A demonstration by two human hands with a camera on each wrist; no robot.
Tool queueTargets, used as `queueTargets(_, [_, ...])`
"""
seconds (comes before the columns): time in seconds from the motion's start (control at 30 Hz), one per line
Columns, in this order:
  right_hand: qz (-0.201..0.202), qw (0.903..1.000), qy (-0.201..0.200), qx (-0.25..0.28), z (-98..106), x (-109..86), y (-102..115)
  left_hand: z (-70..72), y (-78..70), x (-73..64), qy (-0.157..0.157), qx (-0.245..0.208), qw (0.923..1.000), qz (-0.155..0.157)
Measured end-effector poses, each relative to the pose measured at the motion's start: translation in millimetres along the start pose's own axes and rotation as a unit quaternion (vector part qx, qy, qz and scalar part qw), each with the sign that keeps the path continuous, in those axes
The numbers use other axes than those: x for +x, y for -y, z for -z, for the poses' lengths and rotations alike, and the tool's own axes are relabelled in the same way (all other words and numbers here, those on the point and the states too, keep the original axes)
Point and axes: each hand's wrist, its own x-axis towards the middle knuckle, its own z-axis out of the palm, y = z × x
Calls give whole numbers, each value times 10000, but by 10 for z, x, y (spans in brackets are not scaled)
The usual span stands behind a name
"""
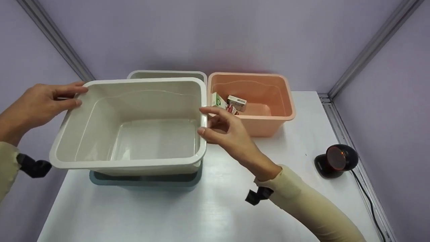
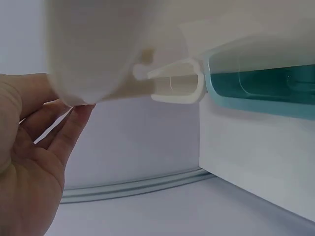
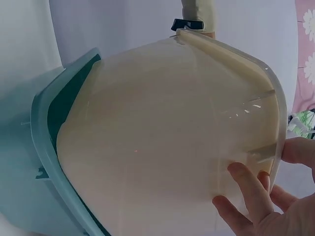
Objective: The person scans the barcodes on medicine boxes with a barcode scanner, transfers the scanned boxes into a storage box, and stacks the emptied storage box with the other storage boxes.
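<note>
Both hands hold a cream plastic bin (image 1: 127, 163), tilted so that its bare inside faces the head camera. My left hand (image 1: 47, 102) pinches the rim at the far left corner. On the right side, my right hand (image 1: 231, 134) grips the rim between thumb and fingers; in the right wrist view two fingertips (image 3: 238, 169) lie against the bin's outer wall. Under it stands a teal bin (image 1: 144, 181), mostly hidden in the head view. The right wrist view shows the cream bin's lower end at the teal bin's opening.
An orange-pink bin (image 1: 258, 127) at the back holds a few small cartons (image 1: 237, 102). Left of it, a pale bin (image 1: 168, 73) is mostly hidden. A black round device (image 1: 337, 159) with a cable stands at the white table's (image 1: 235, 208) right edge. Walls enclose the table.
</note>
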Motion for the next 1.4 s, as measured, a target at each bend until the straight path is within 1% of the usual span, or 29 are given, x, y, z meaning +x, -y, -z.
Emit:
queueTargets(0.17, [-20, 10000, 61, -30, -85, 9, -34, 7, 52, -19, -70, 70, 9999, -83])
queueTargets(0.23, [-38, 9999, 68, -68, -113, 2, -73, -20, 67, -25, -56, 107, 9999, -69])
queueTargets(0.37, [-102, 9999, 65, -82, -147, -31, -203, -99, 94, -27, 159, 149, 9998, -50])
queueTargets(0.47, [-140, 9997, 50, -203, -161, -60, -324, -170, 152, 4, 284, 195, 9994, -78])
queueTargets(0.6, [-164, 9987, 81, -482, -176, -85, -478, -302, 283, 50, 356, 206, 9991, -94])
queueTargets(0.7, [-181, 9980, 162, -584, -191, -97, -580, -413, 394, 74, 430, 127, 9990, -72])
queueTargets(0.8, [-180, 9976, 213, -641, -198, -110, -668, -504, 470, 109, 491, 37, 9988, -66])
queueTargets(0.97, [-293, 9967, 188, -733, -192, -122, -801, -612, 508, 182, 531, -4, 9985, -153])
queueTargets(1.13, [-354, 9958, 180, -827, -181, -122, -909, -768, 542, 231, 555, -178, 9981, -216])
queueTargets(1.27, [-375, 9929, 266, -1095, -174, -131, -958, -870, 576, 236, 636, -292, 9975, -104])
queueTargets(1.4, [-382, 9878, 298, -1481, -164, -144, -969, -916, 585, 256, 628, -249, 9977, -72])
